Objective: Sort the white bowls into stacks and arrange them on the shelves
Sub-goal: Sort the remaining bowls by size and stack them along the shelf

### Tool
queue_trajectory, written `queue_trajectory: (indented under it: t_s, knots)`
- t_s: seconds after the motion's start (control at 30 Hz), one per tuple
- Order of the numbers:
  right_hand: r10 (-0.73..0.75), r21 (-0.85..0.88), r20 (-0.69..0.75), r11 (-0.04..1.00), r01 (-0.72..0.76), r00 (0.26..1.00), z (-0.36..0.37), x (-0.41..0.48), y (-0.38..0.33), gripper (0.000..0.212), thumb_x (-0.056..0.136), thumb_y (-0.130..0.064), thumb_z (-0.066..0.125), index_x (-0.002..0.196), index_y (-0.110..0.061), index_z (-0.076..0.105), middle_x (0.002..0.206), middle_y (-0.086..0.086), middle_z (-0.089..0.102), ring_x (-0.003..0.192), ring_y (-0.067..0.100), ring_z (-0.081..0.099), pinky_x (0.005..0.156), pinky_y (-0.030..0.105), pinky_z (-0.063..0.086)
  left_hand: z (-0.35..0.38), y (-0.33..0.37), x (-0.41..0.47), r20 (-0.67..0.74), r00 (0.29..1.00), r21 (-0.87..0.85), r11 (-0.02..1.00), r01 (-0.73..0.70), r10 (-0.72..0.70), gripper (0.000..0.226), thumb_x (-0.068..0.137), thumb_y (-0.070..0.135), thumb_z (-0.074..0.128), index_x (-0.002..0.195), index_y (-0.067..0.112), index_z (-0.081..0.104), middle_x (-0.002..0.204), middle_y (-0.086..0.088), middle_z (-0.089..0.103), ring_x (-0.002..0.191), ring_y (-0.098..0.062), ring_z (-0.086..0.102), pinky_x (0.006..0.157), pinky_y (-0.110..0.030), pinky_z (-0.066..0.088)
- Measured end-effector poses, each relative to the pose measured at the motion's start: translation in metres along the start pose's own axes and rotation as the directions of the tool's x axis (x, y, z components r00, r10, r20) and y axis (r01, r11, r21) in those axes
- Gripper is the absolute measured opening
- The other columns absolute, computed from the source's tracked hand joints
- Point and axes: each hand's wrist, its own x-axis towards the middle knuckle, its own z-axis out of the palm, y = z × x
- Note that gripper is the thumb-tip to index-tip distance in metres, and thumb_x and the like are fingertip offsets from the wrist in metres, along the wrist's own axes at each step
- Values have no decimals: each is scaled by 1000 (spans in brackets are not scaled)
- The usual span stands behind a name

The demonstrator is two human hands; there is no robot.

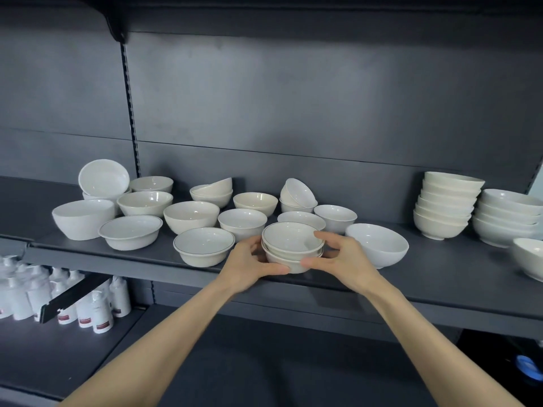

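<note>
While my left hand (252, 259) and right hand (342, 257) clamp the rimmed-bowl stack (292, 246) near the shelf's (411, 283) front edge; glazed ceramic (slippery, brittle); grip low on the sides.

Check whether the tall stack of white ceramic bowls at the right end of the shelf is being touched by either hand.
No: both hands, left and right, grip a small stack of rimmed bowls, well apart from the tall stack.
</note>
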Motion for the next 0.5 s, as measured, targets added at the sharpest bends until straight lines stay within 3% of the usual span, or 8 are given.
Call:
queue_trajectory:
  t_s: [0.17, 0.27, 0.37, 0.5]
  knots:
    - [-32, -15, 7, 999, 32, 999, 1, 3, -14, 79, 67, -27, 86, 137, -17, 51, 124, -4, 62, 108, 12, 62, 98, 29, 48, -8, 12, -12, -111, 993, 4, 999, -45, 45, 61, 61, 1, 88, 108, 23, 57, 110, 6, 66, 106, -17, 65, 78, -16, 53]
    - [-56, -14, 37, 998, 56, 998, 8, 8, -24, 80, 63, -31, 88, 134, -20, 53, 125, -11, 57, 109, 12, 62, 103, 35, 46, -21, 15, -18, -150, 987, 26, 998, -50, 53, 66, 55, 9, 91, 112, 17, 60, 113, -1, 67, 101, -17, 67, 76, -15, 52]
    - [-86, -7, 70, 996, 87, 994, 18, 20, -36, 81, 62, -32, 88, 134, -19, 54, 129, -11, 56, 113, 13, 60, 105, 35, 44, -37, 21, -22, -190, 979, 71, 996, -55, 67, 65, 60, 6, 90, 117, 10, 60, 111, -5, 68, 88, -3, 66, 71, -10, 50]
    - [-124, 9, 92, 992, 123, 988, 39, 39, -54, 78, 64, -27, 88, 134, -18, 54, 125, -10, 58, 107, 9, 62, 93, 22, 46, -67, 25, -22, -239, 967, 102, 993, -63, 86, 61, 64, 2, 86, 118, 7, 58, 101, 4, 68, 72, 11, 63, 62, -4, 47]
